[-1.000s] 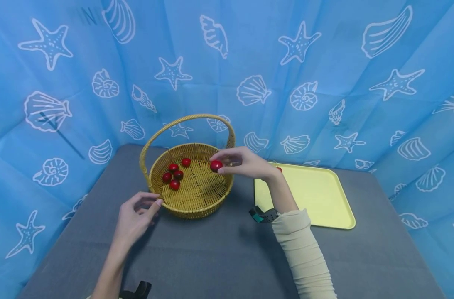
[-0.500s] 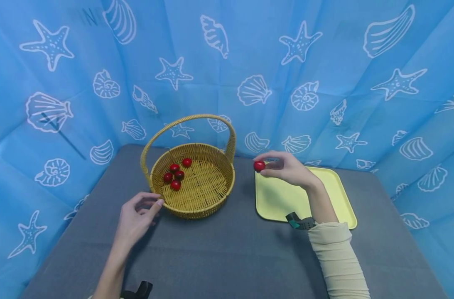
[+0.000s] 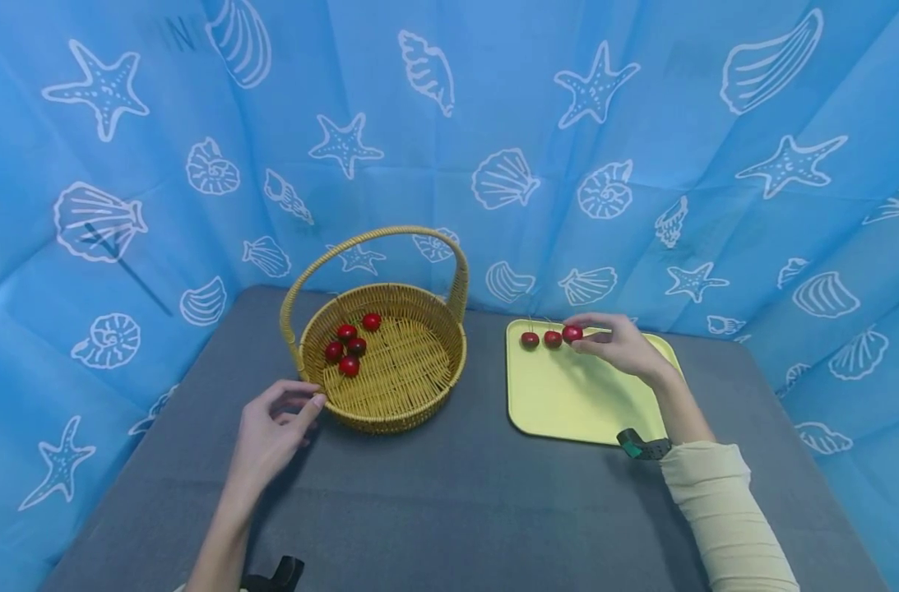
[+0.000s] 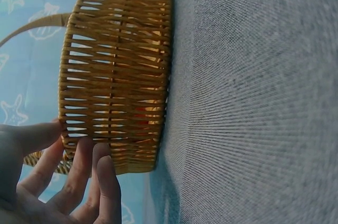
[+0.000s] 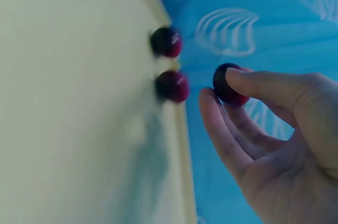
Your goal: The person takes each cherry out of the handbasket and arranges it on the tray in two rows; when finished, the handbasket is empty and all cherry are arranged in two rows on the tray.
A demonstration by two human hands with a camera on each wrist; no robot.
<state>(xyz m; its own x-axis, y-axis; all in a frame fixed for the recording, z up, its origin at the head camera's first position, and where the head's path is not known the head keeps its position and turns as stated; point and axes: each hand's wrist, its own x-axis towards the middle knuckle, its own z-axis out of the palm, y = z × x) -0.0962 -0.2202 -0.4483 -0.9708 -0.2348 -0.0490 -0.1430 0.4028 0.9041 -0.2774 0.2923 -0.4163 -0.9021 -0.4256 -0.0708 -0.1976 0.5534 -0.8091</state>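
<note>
My right hand (image 3: pixel 618 344) pinches a dark red cherry (image 3: pixel 572 334) between thumb and fingers, over the back of the yellow tray (image 3: pixel 567 403). Two more cherries, the nearer one (image 3: pixel 553 339) and its neighbour (image 3: pixel 530 339), lie along the tray's back edge with thin stems up. In the right wrist view the held cherry (image 5: pixel 230 85) is apart from those two. My left hand (image 3: pixel 275 432) grips the front left rim of the round wicker basket (image 3: pixel 397 423), thumb and fingertips at the weave (image 4: pixel 113 76). Several cherries (image 3: pixel 349 366) sit in the basket's left half.
The basket's tall arched handle (image 3: pixel 375 234) rises over its back. A grey cloth (image 3: pixel 449 510) covers the table, and a blue curtain (image 3: pixel 434 123) with shell and starfish prints hangs right behind the basket and tray.
My right hand has carried the cherry from over the basket rightwards to above the tray, bringing the two tray cherries into full view. My left hand has stayed at the basket rim.
</note>
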